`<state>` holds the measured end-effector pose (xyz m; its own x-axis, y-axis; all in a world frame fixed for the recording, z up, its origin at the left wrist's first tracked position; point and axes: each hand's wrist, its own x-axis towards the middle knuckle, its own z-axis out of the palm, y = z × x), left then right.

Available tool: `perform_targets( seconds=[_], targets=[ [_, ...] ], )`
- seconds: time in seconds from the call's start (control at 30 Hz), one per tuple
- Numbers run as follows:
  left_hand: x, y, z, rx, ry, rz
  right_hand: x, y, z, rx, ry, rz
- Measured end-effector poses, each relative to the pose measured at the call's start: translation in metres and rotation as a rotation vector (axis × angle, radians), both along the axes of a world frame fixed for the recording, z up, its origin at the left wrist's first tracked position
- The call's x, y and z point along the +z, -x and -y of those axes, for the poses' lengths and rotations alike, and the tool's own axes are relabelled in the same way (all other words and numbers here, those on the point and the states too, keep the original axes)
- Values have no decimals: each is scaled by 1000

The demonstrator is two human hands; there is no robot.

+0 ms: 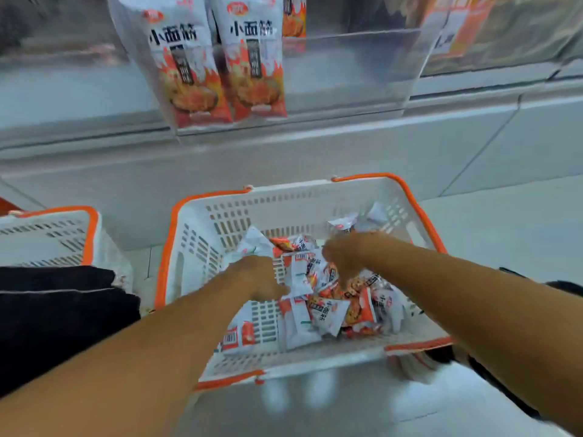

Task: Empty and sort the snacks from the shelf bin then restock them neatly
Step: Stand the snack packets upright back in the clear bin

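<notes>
Snacks [328, 298] lie heaped in our basket [202, 234], a white one with orange rim, mostly toward its right and middle, with one packet [239, 337] apart at the near left corner. We reach both bare arms down into it. Our left hand [255, 277] sits over the left edge of the heap, fingers curled down, touching a white packet; motion blur keeps us from telling whether it grips anything. Our right hand [342, 257] hovers over the far part of the heap, fingers bent loosely, and we cannot tell its grasp either. Far above, a clear bin [347, 74] on the shelf holds two tall bags [220, 58] standing upright at its left side. A second basket [56, 234] stands to the left, beside a dark cloth [56, 310].
</notes>
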<state>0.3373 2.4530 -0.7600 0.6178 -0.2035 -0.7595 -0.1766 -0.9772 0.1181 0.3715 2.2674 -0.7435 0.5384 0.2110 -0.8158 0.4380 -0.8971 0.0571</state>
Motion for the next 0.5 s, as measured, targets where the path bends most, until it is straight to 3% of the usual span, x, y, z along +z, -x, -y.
perform_targets(
  seconds=[0.1, 0.2, 0.27, 0.4, 0.5],
  targets=[
    [-61, 27, 6, 368, 129, -95, -67, 28, 17, -103, -12, -89],
    [-93, 31, 10, 543, 212, -40, -93, 43, 17, -127, -95, -84],
    [-105, 22, 16, 528, 298, 21, -105, 49, 13, -150, -121, -73],
    [-124, 11, 29, 197, 278, 84, -107, 37, 6, -227, -102, -98],
    [-138, 14, 37, 265, 308, 252, -100, 21, 15, -396, -122, -140]
  ],
)
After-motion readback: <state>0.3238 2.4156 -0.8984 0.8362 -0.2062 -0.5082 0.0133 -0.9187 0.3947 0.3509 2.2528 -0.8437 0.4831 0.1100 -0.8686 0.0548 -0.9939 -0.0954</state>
